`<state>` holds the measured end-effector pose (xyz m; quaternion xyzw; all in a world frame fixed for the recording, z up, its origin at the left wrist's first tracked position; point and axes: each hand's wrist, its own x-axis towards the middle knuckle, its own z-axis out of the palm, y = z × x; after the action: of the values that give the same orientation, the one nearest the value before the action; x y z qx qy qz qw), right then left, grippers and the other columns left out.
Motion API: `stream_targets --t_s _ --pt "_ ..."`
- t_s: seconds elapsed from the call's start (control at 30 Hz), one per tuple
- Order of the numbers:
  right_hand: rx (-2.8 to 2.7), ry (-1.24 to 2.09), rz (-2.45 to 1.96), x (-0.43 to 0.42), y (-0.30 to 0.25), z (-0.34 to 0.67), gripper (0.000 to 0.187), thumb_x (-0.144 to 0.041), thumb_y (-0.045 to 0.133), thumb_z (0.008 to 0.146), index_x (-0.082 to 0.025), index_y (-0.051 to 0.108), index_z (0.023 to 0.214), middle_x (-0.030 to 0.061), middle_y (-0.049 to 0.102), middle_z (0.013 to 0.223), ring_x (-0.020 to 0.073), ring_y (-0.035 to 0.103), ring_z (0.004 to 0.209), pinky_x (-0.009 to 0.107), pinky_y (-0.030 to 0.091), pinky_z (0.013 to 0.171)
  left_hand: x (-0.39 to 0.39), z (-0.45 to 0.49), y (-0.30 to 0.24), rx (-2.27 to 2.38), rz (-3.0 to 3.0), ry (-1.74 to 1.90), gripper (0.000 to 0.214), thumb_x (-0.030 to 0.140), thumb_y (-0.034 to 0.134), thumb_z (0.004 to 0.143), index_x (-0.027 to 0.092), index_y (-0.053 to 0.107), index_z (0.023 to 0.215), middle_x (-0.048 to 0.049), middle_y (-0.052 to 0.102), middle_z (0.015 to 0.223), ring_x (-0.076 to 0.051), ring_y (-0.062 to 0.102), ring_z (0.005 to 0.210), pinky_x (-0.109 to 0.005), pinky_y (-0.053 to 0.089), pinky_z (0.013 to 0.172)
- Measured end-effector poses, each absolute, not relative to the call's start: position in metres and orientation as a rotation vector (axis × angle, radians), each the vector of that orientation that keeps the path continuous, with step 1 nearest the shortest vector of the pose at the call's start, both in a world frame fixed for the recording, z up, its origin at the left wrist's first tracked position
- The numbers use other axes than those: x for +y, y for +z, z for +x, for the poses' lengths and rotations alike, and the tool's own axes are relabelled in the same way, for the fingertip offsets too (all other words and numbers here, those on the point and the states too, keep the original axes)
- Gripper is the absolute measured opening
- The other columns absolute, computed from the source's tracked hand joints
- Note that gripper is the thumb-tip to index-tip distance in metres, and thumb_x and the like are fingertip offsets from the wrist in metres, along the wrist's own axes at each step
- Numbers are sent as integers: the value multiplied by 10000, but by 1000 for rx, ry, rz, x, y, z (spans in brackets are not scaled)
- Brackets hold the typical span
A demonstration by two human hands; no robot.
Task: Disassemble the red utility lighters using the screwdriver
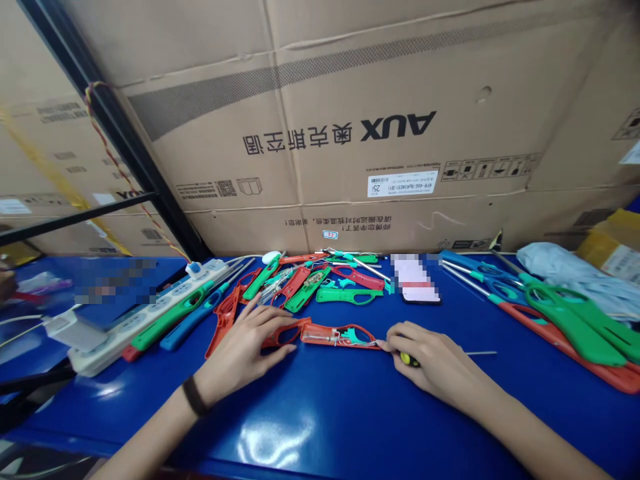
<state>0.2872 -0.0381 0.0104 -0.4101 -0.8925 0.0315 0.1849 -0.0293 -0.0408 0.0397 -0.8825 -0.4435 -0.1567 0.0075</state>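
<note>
A red plastic lighter shell (pixel 307 333) lies open side up on the blue tabletop (pixel 320 427), at about 12 o'clock from the wrists, its long axis running nearly straight from 9 o'clock to 3 o'clock, with a looped handle end toward 9 and a slimmer end toward 3. A metal part and a green piece sit inside it. The left hand (pixel 245 343) is the nearer to its looped end, fingers spread and laid over that end, pinning it flat; whether the thumb closes under it is hidden, so I cannot tell if this is a true grasp. The right hand (pixel 435 357) lies at the shell's 3 o'clock end, curled around a small screwdriver (pixel 409 360) with a yellow and black handle, and its fingertips (pixel 381 345) touch that end. A thin metal rod (pixel 480 353) shows at 3 o'clock beyond the right hand, though I cannot tell if it is the screwdriver's shaft. More lighter parts (pixel 310 280) are heaped at 12 o'clock, beside a phone (pixel 415 280) with a blurred screen, green lighter shells (pixel 575 330) lie at 2 o'clock, and a white power strip (pixel 135 327) runs along the 10 o'clock side
</note>
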Motion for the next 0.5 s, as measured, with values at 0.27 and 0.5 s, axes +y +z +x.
stream_targets --t_s 0.27,0.5 --pt "-2537 52 -1123 -40 9 285 301 -60 413 827 -235 652 878 23 658 907 140 621 746 216 432 526 -64 -56 21 -1262 -2586 -583 154 235 450 924 198 578 1000 9 689 898 -127 654 780 -402 361 1060" --pt "-2555 110 -1131 -41 14 283 304 -35 415 819 -220 646 891 29 659 894 150 619 778 228 462 600 -41 -52 57 -1567 -2589 -511 293 355 388 932 228 617 1063 -36 692 1015 -210 669 875 -305 542 728"
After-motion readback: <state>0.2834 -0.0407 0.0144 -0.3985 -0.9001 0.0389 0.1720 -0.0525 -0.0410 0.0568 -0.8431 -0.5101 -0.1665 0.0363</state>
